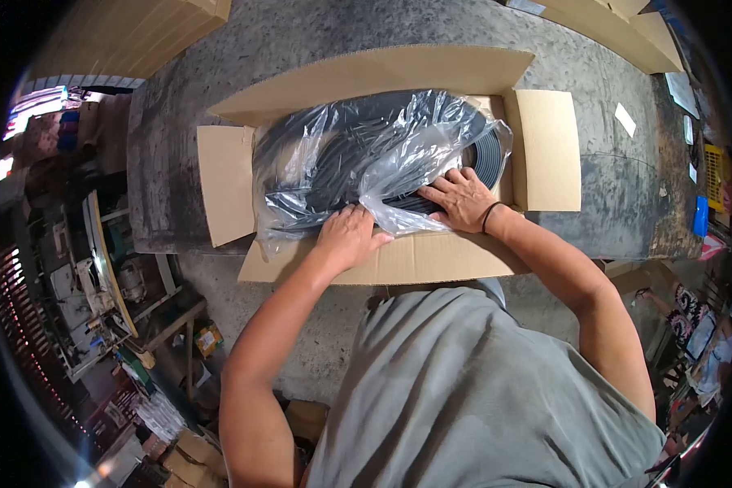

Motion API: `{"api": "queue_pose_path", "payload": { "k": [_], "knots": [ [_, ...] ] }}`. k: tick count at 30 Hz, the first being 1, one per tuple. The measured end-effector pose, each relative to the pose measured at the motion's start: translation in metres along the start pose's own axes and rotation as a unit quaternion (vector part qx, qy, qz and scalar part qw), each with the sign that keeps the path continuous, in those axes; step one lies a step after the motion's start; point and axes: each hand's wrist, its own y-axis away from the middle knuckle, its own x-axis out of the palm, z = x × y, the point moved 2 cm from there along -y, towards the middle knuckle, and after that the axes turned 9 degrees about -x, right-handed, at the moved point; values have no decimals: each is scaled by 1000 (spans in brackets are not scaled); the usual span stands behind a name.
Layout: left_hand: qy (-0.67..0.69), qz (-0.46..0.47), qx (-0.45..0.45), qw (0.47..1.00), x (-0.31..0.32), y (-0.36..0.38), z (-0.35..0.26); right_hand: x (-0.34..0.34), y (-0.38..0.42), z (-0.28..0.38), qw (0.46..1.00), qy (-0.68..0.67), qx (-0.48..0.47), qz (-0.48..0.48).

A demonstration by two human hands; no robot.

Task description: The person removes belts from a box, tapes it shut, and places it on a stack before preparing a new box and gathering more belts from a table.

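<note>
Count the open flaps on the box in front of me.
4: the far flap on the long side away from you, the left flap and right flap at the ends, and the near flap on your side.

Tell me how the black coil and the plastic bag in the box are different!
The black coil is dark, but the plastic bag is see-through and shiny. The black coil curves round in neat layers at its right end, while the plastic bag is all crinkly. They share one thing: both are inside the open cardboard box.
</note>
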Motion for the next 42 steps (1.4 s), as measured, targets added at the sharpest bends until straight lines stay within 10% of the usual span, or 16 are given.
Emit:
{"api": "queue_pose_path", "payload": {
  "k": [14,19,42],
  "knots": [
    [11,170,-101,980,-15,-5,14,12,2,-4,999,-28,-5,-46],
    [-11,12,-75,997,7,7,28,19,5,-5,997,4,-11,-82],
    [-63,-93,-97,989,8,41,93,9,2,-3,999,-30,-20,-32]
  ]
}}
